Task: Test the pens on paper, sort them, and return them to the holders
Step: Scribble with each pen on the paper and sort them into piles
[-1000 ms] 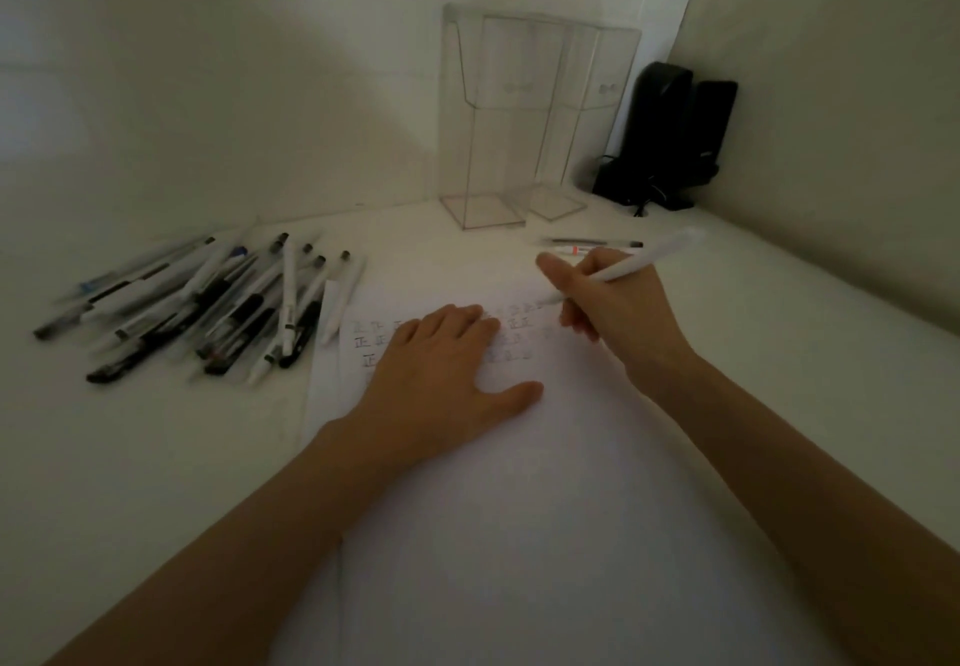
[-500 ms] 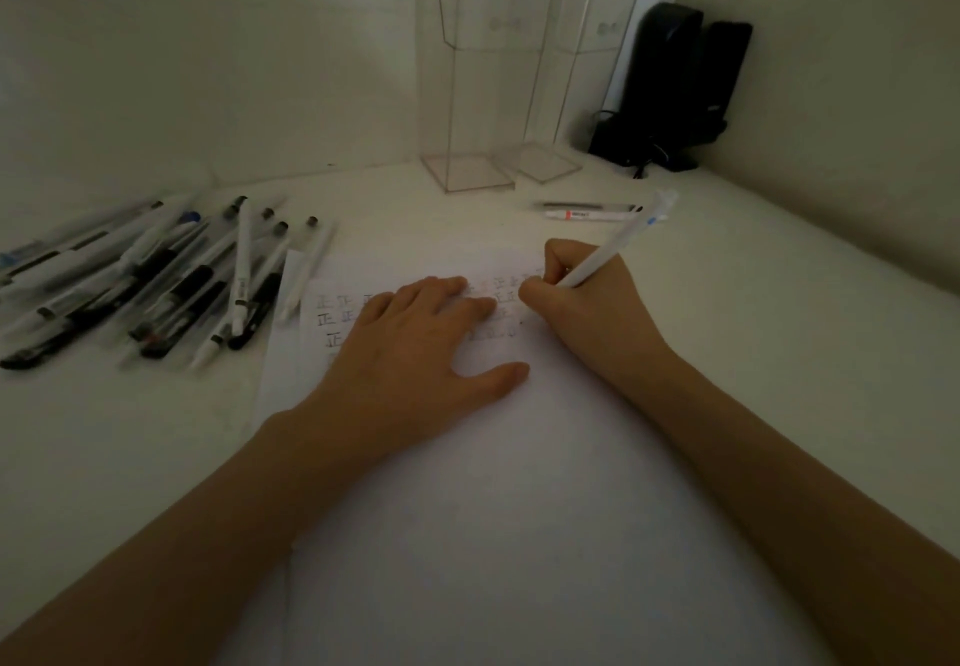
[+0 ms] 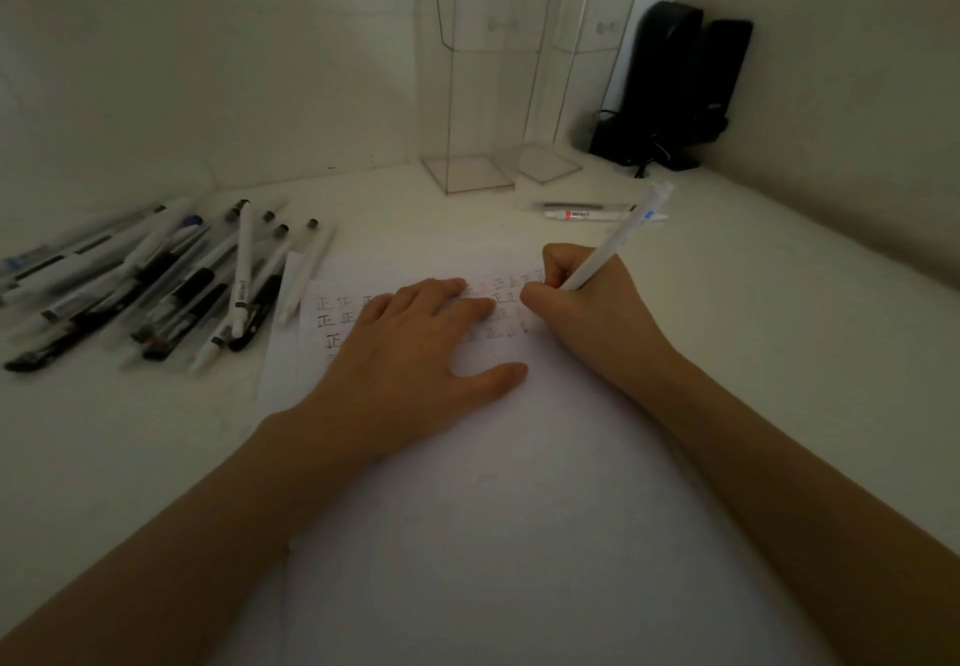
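A white sheet of paper (image 3: pixel 498 509) lies in front of me, with rows of small written marks near its far edge. My left hand (image 3: pixel 415 348) rests flat on the paper over those marks, fingers straight. My right hand (image 3: pixel 587 312) grips a white pen (image 3: pixel 618 239) in a writing hold, its tip down on the paper and hidden behind my fingers. A pile of several pens (image 3: pixel 156 280) lies on the table to the left. Two clear holders (image 3: pixel 498 72) stand at the back. Two more pens (image 3: pixel 587 211) lie in front of them.
Black speakers (image 3: pixel 675 88) with a cable stand in the back right corner. Walls close the table off at the back and along the right side. The white table (image 3: pixel 779 343) extends to the right of the paper.
My right hand has brought the pen down from a raised, slanted hold onto the paper. The view has tilted down a little. My left hand stays flat on the sheet.
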